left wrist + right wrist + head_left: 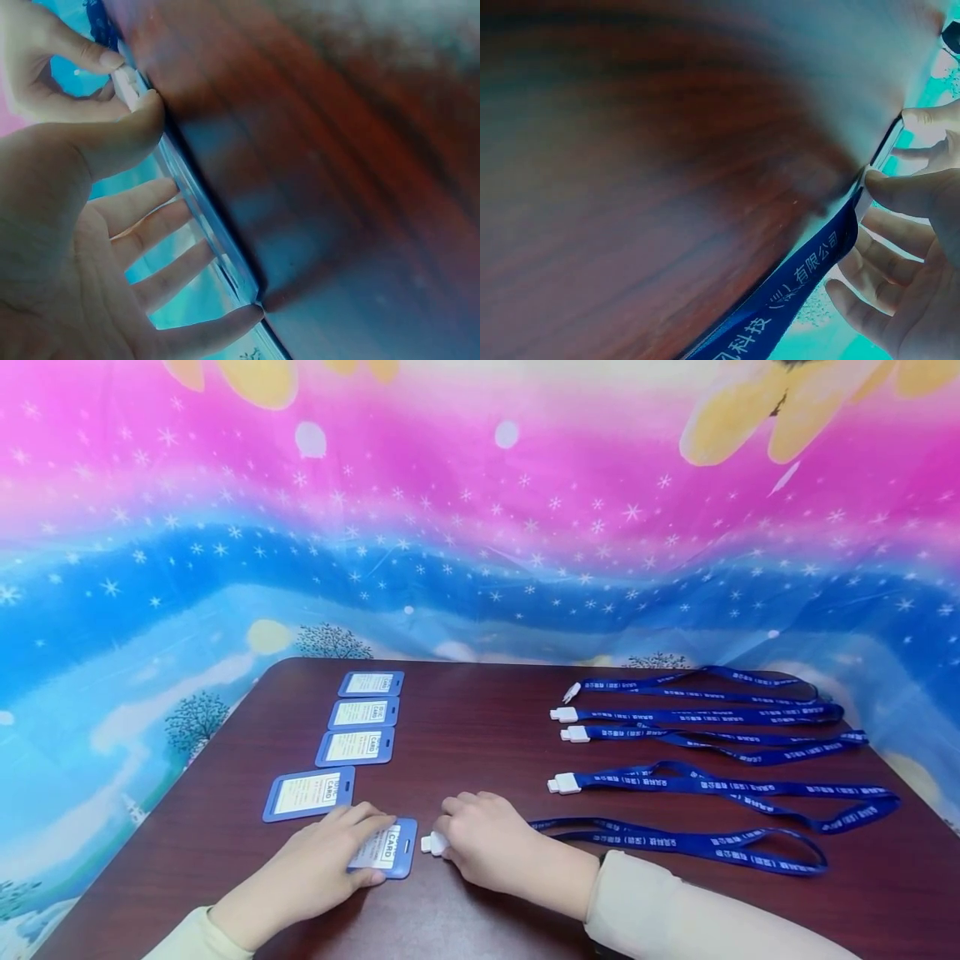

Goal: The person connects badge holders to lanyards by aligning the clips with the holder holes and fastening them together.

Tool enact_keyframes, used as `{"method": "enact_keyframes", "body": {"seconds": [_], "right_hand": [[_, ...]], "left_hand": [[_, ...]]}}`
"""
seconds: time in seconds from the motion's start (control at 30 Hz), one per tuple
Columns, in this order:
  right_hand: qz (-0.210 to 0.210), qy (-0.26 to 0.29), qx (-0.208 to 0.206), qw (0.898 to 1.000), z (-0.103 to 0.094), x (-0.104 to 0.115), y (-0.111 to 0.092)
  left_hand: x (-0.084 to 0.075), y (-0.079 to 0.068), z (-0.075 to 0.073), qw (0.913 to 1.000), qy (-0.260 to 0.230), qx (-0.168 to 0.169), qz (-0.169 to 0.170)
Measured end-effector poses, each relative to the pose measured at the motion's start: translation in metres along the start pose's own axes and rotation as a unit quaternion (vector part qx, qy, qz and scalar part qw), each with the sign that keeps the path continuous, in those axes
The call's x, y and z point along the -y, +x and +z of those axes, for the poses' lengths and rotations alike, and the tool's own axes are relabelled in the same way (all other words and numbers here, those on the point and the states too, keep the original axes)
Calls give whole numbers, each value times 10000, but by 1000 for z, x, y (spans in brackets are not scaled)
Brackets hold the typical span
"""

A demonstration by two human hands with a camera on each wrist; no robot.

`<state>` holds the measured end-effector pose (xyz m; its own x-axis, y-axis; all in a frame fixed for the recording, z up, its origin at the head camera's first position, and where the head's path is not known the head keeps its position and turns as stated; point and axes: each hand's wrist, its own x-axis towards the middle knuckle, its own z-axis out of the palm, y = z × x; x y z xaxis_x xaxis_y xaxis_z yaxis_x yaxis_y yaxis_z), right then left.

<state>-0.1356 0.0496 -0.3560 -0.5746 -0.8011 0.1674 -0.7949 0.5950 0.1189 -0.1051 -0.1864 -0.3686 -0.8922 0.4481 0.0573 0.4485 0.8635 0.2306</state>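
In the head view my left hand (311,864) grips a blue badge holder (402,852) with a white card in it, thumb at its near edge. The left wrist view has the holder edge-on, the left thumb (142,120) and fingers along its sides. My right hand (491,843) pinches the white plastic clip (432,844) of the nearest blue lanyard (720,843). This clip points at the holder's slotted end, a short gap away in the head view. White lettering runs along the lanyard strap (795,281) in the right wrist view.
Several more badge holders (309,793) lie in a column on the left of the dark wooden table (480,727). On the right, several blue lanyards (675,781) lie in rows, clips facing left. A colourful printed cloth (480,552) hangs behind the table.
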Motion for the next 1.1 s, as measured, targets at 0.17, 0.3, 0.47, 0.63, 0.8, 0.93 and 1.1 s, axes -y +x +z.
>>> {"method": "enact_keyframes", "body": {"seconds": [0.17,0.3,0.47,0.63,0.8,0.93,1.1], "right_hand": [[-22,-118,-120,9999,3,3,4],[-44,-131,-104,9999,4,5,6],[-94,-211,-59,9997,4,7,8],[-122,-311,-124,9994,4,10,10],[-173,-711,-236,9970,8,16,14],[-89,-1016,-266,9944,12,22,16],[-4,-1226,-272,9921,14,30,16]], "left_hand": [[-3,0,2,9999,21,27,-105],[-5,0,6,9998,57,31,-192],[-5,-2,10,9998,53,-133,-164],[-5,-4,13,9995,46,-308,-104],[-4,-5,15,9987,-59,-508,-91],[-3,-6,17,9975,-100,-701,-3],[-4,-7,18,9966,-131,-806,-105]]}}
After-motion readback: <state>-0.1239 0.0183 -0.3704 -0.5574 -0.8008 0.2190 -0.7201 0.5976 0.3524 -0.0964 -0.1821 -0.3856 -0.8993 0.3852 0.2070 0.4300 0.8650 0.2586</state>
